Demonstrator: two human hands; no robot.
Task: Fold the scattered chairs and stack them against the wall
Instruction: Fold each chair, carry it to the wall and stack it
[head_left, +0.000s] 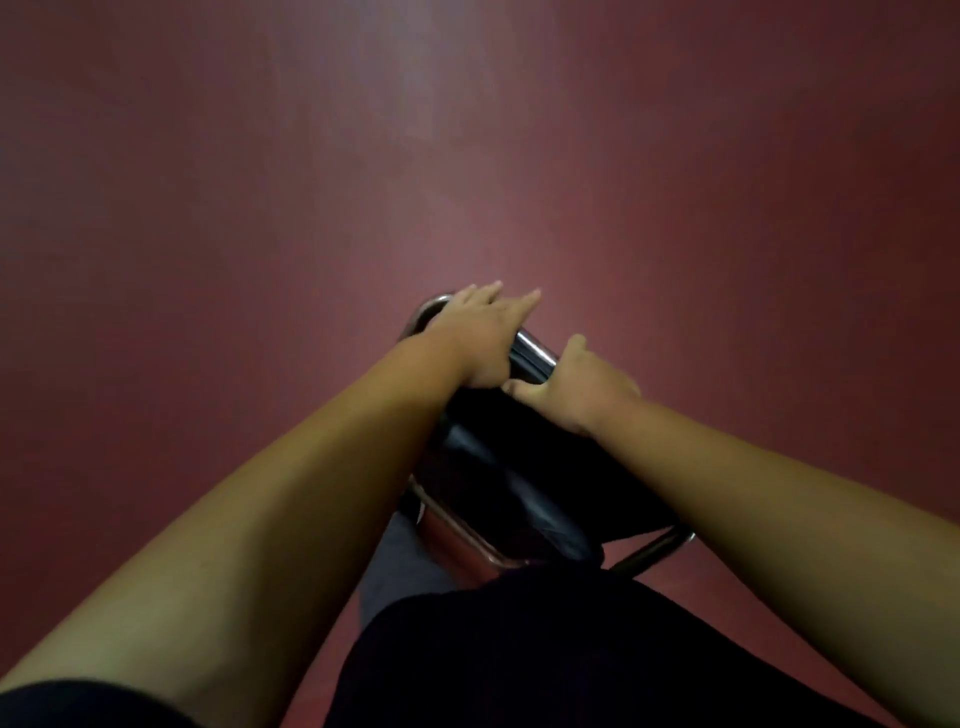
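The black-padded chrome-tube folding chair (519, 467) stands on the dark red floor (208, 208). The left hand (478, 332) rests straight fingers (519, 306) on its top rail, and the right hand (576, 389) grasps the rail alongside. No wall or stack shows, so stacking likely remains.

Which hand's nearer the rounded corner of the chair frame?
Left. The left hand rests right at the rounded corner; the right hand holds the chair farther along the tube.

The right hand's (576, 387) fingers are hidden behind the chair's (493, 467) top rail (530, 348).
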